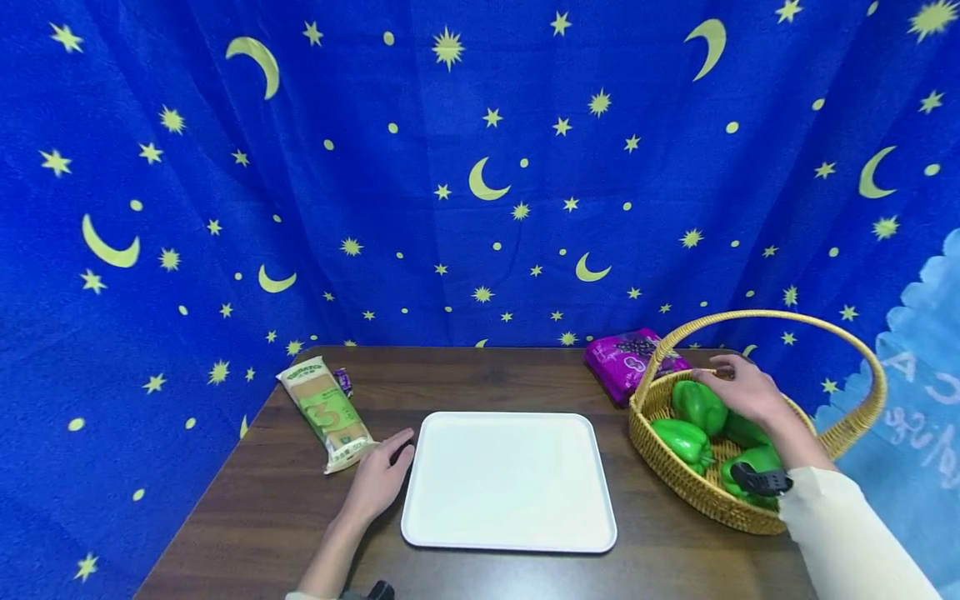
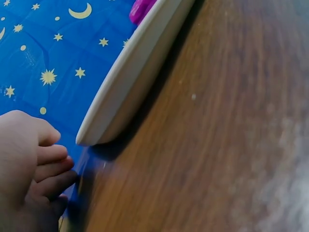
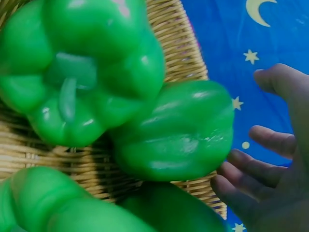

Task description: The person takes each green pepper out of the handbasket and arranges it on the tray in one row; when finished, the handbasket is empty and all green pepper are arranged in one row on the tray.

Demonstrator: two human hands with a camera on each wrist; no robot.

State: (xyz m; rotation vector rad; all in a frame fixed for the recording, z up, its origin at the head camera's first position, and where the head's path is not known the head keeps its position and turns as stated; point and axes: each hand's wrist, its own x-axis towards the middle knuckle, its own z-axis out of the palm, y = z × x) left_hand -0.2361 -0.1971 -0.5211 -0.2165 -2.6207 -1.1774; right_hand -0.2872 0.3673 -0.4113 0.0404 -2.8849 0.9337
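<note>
My right hand (image 1: pixel 746 390) reaches over the far side of a wicker basket (image 1: pixel 678 492), under its tall handle. Several green bell peppers (image 1: pixel 699 406) lie in the basket. In the right wrist view my fingers are spread and loosely bent, with the fingertips close beside one bell pepper (image 3: pixel 178 130) at the rim; they are not wrapped around it. My left hand (image 1: pixel 377 482) is at the left side of a white rectangular tray (image 1: pixel 510 483), its fingers relaxed and holding nothing. The tray's raised edge (image 2: pixel 130 92) runs past that hand in the left wrist view.
A pack of sliced bread (image 1: pixel 326 412) lies at the left, partly beyond my left hand, with a small purple wrapper (image 1: pixel 343 382) behind it. A shiny purple bag (image 1: pixel 618 362) lies behind the basket. A blue star-patterned curtain (image 1: pixel 420 208) hangs along the back of the wooden table (image 1: pixel 450 383).
</note>
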